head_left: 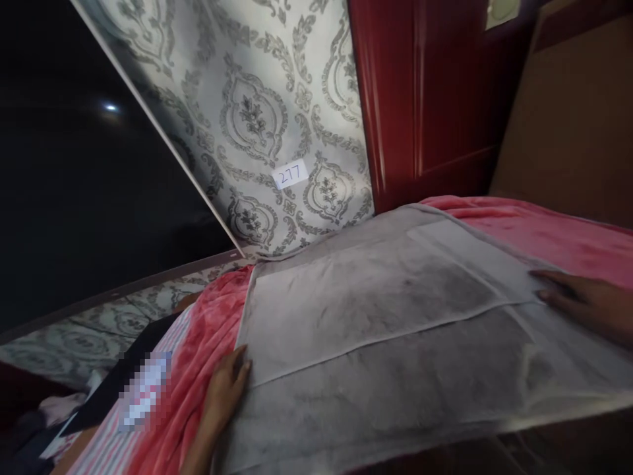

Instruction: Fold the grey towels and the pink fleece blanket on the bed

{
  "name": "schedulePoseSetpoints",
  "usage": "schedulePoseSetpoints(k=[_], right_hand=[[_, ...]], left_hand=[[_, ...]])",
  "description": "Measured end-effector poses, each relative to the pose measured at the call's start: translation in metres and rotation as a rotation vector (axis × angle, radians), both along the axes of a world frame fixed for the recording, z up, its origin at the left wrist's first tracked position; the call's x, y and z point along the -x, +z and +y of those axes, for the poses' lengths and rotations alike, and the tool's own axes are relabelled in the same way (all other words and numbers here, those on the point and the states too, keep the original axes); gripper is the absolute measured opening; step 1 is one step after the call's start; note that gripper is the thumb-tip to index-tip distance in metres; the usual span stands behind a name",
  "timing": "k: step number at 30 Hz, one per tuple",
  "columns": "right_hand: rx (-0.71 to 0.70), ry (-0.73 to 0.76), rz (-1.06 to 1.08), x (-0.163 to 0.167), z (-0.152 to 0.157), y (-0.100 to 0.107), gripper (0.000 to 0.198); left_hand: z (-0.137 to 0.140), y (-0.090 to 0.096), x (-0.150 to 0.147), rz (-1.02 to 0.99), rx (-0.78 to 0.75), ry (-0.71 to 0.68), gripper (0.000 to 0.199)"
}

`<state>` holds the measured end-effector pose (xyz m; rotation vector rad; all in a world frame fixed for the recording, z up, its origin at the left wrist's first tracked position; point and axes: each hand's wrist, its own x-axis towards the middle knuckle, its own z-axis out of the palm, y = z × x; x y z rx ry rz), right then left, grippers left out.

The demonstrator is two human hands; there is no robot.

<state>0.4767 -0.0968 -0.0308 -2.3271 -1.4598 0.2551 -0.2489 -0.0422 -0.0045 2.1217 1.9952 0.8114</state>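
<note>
A grey plush cloth [386,396] lies spread out in front of me, with a paler section [306,316] folded over its upper half. The fold's edge runs across the cloth from left to right. At the left border, my left hand [225,386] is closed on the cloth's edge, its fingertips partly hidden. Over on the right, my right hand [588,303] rests by the end of the fold, slightly blurred. Its fingers and thumb are apart, touching the cloth.
A red plush blanket [554,227] lies underneath, showing on both sides. Beyond stand a patterned wall [306,72] with a paper label [291,174], a dark screen-like panel [89,198], a red door [445,86] and a brown board [568,119]. Striped fabric [106,442] lies at lower left.
</note>
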Motion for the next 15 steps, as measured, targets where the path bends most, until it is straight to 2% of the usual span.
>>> schedulePoseSetpoints(k=[4,8,12,15], right_hand=[[0.057,-0.151,0.089,0.013,-0.018,0.021,0.088],[0.05,-0.226,0.254,0.015,-0.025,0.031,0.076],[-0.028,-0.175,0.272,0.009,-0.021,0.025,0.075],[-0.084,-0.087,0.157,-0.017,-0.017,0.01,0.067]], left_hand=[[-0.02,0.002,-0.009,-0.217,0.075,0.133,0.058],[-0.015,0.003,-0.021,-0.272,0.112,0.182,0.059],[-0.006,0.001,-0.03,-0.217,-0.026,0.148,0.045],[-0.008,0.005,-0.028,-0.21,-0.072,0.132,0.039]])
